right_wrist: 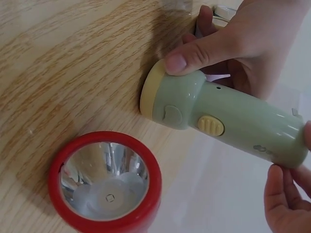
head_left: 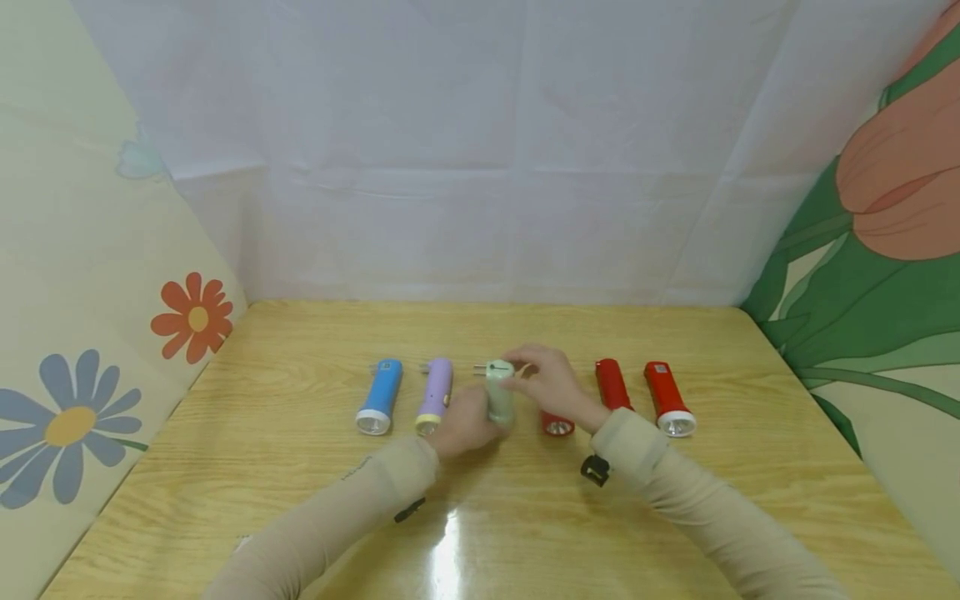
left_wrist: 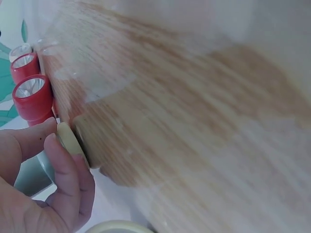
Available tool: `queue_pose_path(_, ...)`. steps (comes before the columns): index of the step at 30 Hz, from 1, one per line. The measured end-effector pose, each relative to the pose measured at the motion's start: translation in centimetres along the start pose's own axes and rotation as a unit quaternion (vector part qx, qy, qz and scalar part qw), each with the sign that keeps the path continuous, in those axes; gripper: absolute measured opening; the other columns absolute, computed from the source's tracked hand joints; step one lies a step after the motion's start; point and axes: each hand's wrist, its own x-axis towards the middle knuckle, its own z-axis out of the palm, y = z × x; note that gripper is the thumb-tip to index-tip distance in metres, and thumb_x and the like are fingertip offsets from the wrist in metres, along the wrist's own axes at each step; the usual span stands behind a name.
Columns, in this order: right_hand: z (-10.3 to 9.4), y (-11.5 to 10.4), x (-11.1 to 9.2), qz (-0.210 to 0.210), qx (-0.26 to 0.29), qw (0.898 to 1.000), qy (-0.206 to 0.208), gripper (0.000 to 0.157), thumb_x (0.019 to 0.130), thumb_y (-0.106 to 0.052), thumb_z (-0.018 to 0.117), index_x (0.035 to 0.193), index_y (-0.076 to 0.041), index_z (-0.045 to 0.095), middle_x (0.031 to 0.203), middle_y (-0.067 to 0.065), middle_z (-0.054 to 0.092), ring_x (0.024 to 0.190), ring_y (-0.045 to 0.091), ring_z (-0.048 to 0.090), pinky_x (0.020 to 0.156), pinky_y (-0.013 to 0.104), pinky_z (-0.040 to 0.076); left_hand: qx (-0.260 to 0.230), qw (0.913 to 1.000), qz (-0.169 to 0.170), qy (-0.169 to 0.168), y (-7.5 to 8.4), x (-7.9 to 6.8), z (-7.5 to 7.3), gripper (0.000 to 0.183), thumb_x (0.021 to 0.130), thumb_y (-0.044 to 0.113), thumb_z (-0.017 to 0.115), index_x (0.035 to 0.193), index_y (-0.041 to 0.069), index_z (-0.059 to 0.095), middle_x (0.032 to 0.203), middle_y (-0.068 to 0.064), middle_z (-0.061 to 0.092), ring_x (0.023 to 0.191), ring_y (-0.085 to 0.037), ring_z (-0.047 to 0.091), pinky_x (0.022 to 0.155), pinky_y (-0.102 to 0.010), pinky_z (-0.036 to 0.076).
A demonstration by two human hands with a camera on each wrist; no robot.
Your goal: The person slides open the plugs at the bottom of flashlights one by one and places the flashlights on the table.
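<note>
So the left hand (head_left: 468,421) has the pale green plug-in flashlight (right_wrist: 238,114) gripped round its cream-rimmed head, and the right hand (head_left: 551,379) is pinching its tail, metal prongs (head_left: 480,367) poking out leftward. Just beside that grip there's a purple flashlight (head_left: 438,387) on the left and a red-rimmed flashlight (right_wrist: 153,174) on the right. Further out: a blue flashlight (head_left: 385,387) left, plus a plain red flashlight (head_left: 613,383) and a white-rimmed red flashlight (head_left: 663,387) right.

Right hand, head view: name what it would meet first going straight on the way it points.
The green flashlight, whose end the right hand appears to pinch; depth beyond is hard to judge.
</note>
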Motion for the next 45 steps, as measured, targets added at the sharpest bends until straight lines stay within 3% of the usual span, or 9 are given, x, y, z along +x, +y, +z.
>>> queue_pose_path(9,0.1,0.3,0.4,0.010,0.000,1.000,0.016,0.028,0.077,-0.002,0.068,0.104,0.004,0.063,0.098,0.015,0.065,0.084,0.023,0.060,0.070,0.027,0.051,-0.022,0.9989,-0.030,-0.029,0.1,0.0,-0.5,0.034,0.063,0.016,0.078,0.088,0.003,0.059,0.073,-0.002,0.056,0.061,-0.014,0.052,0.057,-0.026,0.046)
queue_pose_path(21,0.0,0.3,0.7,0.036,0.001,0.999,0.016,0.018,0.081,-0.006,0.066,0.099,-0.001,0.067,0.097,0.011,0.066,0.085,0.021,0.060,0.070,0.029,0.051,-0.066,0.9945,-0.053,-0.061,0.1,-0.5,-1.3,0.038,0.068,0.019,0.077,0.093,-0.001,0.057,0.071,-0.003,0.057,0.058,-0.015,0.054,0.053,-0.026,0.047)
queue_pose_path(31,0.0,0.7,1.0,0.088,0.010,0.996,0.008,0.020,0.084,-0.012,0.064,0.102,-0.004,0.066,0.101,0.009,0.065,0.084,0.020,0.060,0.071,0.031,0.051,-0.054,0.9952,-0.040,-0.072,0.0,-0.9,-1.6,0.036,0.069,0.025,0.076,0.088,0.000,0.058,0.068,-0.002,0.056,0.056,-0.014,0.053,0.050,-0.026,0.046)
queue_pose_path(35,0.0,1.0,1.2,0.102,0.018,0.995,0.008,0.020,0.085,-0.013,0.064,0.103,-0.005,0.066,0.102,0.009,0.065,0.083,0.020,0.060,0.071,0.031,0.051,-0.049,0.9957,-0.033,-0.071,0.0,-1.1,-1.7,0.030,0.070,0.020,0.075,0.086,0.000,0.059,0.067,-0.001,0.056,0.055,-0.013,0.053,0.050,-0.025,0.046)
queue_pose_path(45,0.1,1.5,1.7,0.112,0.025,0.993,0.010,0.019,0.085,-0.012,0.063,0.102,-0.003,0.066,0.100,0.009,0.065,0.086,0.020,0.060,0.074,0.032,0.050,0.020,0.9992,0.019,-0.030,0.1,-1.7,-1.9,0.031,0.064,0.004,0.073,0.092,0.002,0.060,0.080,-0.004,0.060,0.067,-0.014,0.053,0.059,-0.024,0.046)
